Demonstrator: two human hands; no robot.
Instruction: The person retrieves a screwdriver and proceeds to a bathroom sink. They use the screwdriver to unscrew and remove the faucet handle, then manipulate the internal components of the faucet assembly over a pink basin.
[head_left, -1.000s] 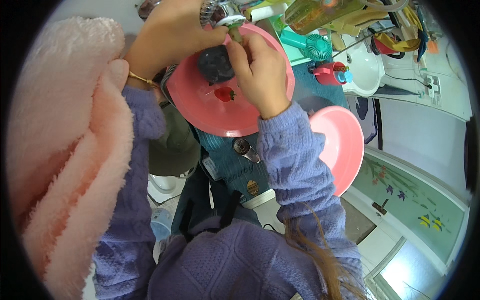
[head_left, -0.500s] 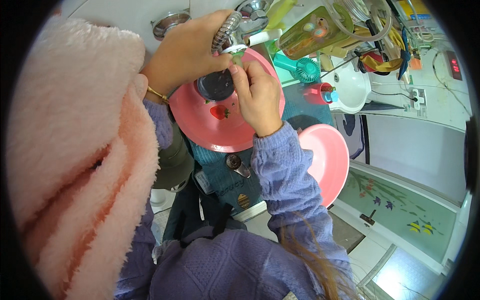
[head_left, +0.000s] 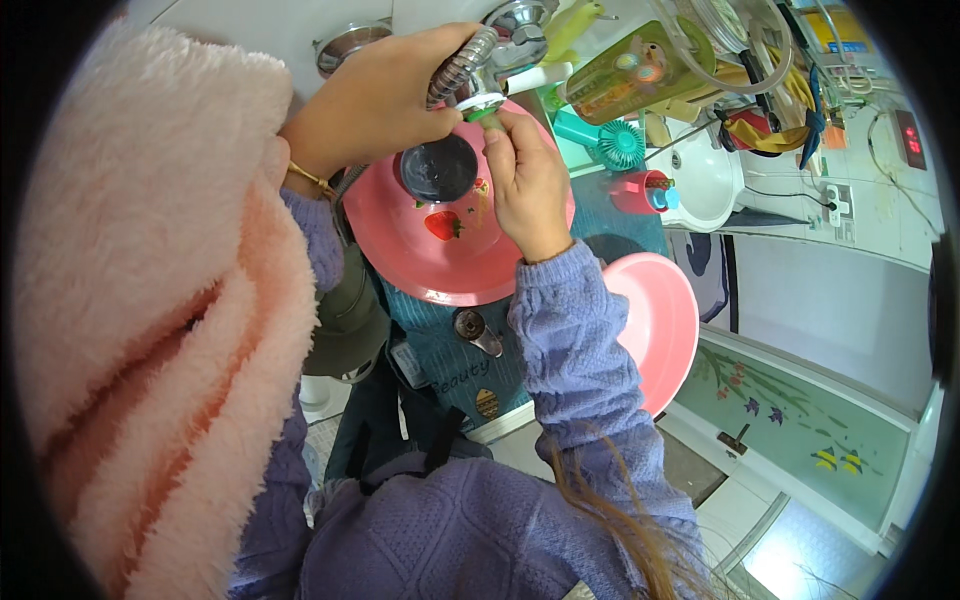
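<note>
At the top, my left hand (head_left: 385, 95) is closed around a chrome tap (head_left: 478, 92) with a ribbed metal hose (head_left: 464, 66); its far fingers are hidden. My right hand (head_left: 530, 185) pinches a small green piece (head_left: 487, 119) at the tap's mouth with thumb and forefinger. Just below the hands, a dark round bowl (head_left: 438, 170) rests in a large pink basin (head_left: 430, 280). Beside the bowl in that basin lies a red strawberry (head_left: 441, 225), with small green and yellow bits nearby.
A second pink basin (head_left: 665, 330) stands right of my forearm. Behind it are a pink mug (head_left: 635, 192), a turquoise hand fan (head_left: 615, 143), a green bottle (head_left: 640, 68) and a white washbasin (head_left: 705, 180). A drain fitting (head_left: 476, 330) lies on the blue mat (head_left: 450, 365).
My right hand has shifted slightly right, its thumb lower, and more of the dark bowl's inside shows. The green piece at the tap's mouth is more exposed. My left hand stays at the tap.
</note>
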